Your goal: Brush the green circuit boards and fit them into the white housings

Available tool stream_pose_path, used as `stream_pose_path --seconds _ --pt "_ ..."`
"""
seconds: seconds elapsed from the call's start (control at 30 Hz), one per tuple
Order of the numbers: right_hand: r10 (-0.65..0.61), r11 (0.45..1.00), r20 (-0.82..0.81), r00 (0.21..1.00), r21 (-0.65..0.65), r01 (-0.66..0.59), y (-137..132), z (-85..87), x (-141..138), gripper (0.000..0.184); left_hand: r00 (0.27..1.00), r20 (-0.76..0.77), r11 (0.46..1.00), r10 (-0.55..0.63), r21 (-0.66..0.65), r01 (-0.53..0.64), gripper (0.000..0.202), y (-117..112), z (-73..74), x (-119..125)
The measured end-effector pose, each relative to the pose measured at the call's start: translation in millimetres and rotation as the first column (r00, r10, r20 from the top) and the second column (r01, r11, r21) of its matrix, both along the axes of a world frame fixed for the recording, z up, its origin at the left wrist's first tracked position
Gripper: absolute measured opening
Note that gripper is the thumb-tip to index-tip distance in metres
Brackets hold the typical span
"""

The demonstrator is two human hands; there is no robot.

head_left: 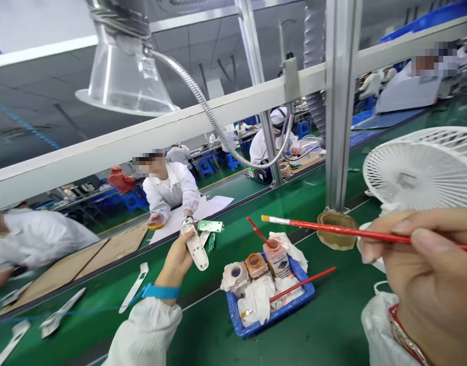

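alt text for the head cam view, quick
A person's right hand holds a thin red paintbrush above a blue plastic tray of small paint jars and white cloths, while the left hand grips a long white plastic casing beside a green circuit board.

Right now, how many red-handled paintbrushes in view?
3: red-handled paintbrush in right hand; second paintbrush leaning in peach plastic bottle; third paintbrush across blue plastic tray. Others may hide under white cloths.
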State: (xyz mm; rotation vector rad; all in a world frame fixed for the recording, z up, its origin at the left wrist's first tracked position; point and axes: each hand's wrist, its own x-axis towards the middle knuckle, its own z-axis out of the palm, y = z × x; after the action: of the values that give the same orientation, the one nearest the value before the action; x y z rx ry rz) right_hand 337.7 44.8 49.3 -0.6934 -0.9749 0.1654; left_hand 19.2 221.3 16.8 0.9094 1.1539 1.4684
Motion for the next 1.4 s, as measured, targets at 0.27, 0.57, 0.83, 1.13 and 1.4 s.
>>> stream_pose_path --seconds 0.27,0.57,0.83,1.13,1.4 --pt "0.38 0.863 0.553 0.741 -0.501 -0.068 36 -14.5 -62 0.021 0.935 0.319 0.984 0.156 -0.129 -0.12 0.019 -102 -12.6 -29" --pt "0.48 0.814 0.701 0.528 -0.58 0.029 80 -56.5 -128 0.023 0.965 0.254 0.995 0.069 -0.082 -0.049 0.037 -138 -6.6 -16" --pt "0.446 0.834 0.733 0.514 -0.548 0.059 73 -49.1 -116 0.021 0.984 0.174 0.999 -0.027 -0.028 0.032 0.078 -150 -3.9 -3" --pt "0.385 0.874 0.74 0.552 -0.484 0.038 56 -33.8 -99 0.022 0.993 0.062 0.989 -0.098 0.121 0.09 0.077 -155 -7.8 -4" --pt "0.323 0.908 0.707 0.629 -0.42 0.005 43 -25.1 -93 0.023 0.997 0.072 0.997 -0.021 0.073 0.016 0.085 -157 -3.9 -4"
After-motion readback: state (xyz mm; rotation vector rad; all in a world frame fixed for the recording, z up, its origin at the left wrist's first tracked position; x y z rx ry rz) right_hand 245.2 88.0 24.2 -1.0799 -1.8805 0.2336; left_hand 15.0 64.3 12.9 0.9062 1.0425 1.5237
